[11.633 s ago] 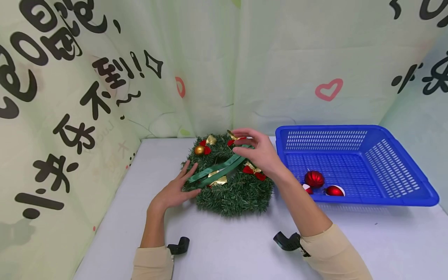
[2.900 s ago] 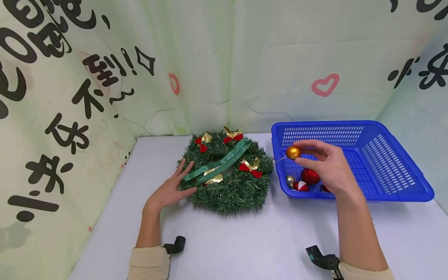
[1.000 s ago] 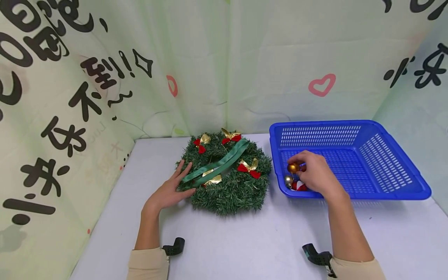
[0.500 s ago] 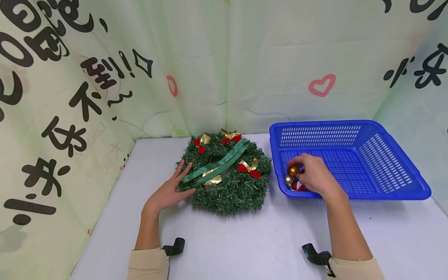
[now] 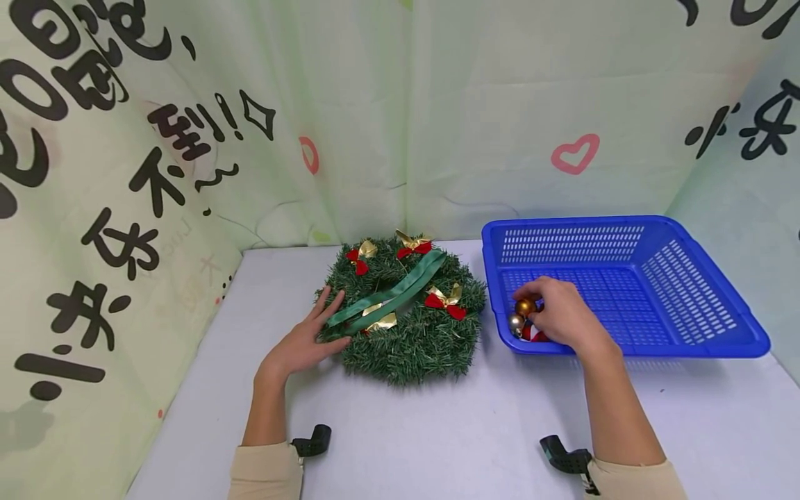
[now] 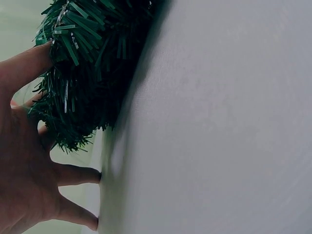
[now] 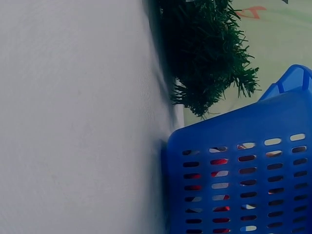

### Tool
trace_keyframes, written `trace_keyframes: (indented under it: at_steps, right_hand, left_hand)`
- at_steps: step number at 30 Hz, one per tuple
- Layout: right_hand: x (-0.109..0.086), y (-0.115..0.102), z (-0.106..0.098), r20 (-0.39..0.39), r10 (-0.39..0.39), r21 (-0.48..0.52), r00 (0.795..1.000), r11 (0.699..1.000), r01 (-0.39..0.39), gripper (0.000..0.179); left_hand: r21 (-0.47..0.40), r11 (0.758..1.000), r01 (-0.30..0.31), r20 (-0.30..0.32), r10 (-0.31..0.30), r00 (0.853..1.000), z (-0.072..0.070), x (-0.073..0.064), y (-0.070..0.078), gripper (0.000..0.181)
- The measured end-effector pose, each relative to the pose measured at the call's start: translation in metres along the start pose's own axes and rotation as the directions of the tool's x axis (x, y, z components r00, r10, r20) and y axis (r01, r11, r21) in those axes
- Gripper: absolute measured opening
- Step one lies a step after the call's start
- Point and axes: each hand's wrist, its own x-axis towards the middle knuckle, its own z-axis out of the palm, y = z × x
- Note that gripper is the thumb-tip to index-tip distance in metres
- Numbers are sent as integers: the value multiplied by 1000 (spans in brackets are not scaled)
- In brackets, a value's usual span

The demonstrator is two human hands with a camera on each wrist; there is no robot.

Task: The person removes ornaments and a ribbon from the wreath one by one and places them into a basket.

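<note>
A green tinsel wreath point(image 5: 406, 354) lies on the white table, crossed by a green ribbon point(image 5: 400, 290) and dressed with several red-and-gold bows point(image 5: 446, 301). My left hand point(image 5: 302, 345) rests on its left edge with fingers spread; in the left wrist view the wreath point(image 6: 92, 73) sits against the thumb side. Low inside the blue basket point(image 5: 625, 349), my right hand point(image 5: 565, 312) pinches a shiny gold bauble point(image 5: 525, 307). Beside that lie a paler gold bauble point(image 5: 516, 323) and a red-and-white ornament point(image 5: 534, 334). The hand hides other ornaments.
The basket stands right of the wreath, a narrow gap between them. Its slotted wall point(image 7: 234, 156) blocks the right wrist view of the hand. A printed curtain point(image 5: 475, 139) hangs behind the table. A black wrist camera mount point(image 5: 565, 455) projects from each sleeve.
A gold bauble that sat on the wreath's upper left is now in the basket, in my right hand. Over the last second the right hand lowered it slightly. The left hand stayed on the wreath.
</note>
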Motion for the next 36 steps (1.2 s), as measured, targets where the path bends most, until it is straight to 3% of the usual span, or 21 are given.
trace_keyframes:
  at_steps: [36]
  right_hand:
    - [0, -2, -1, -8, 12, -12, 1000, 1000, -12, 34]
  left_hand:
    - [-5, 1000, 2, 1, -2, 1000, -1, 1, 1, 89]
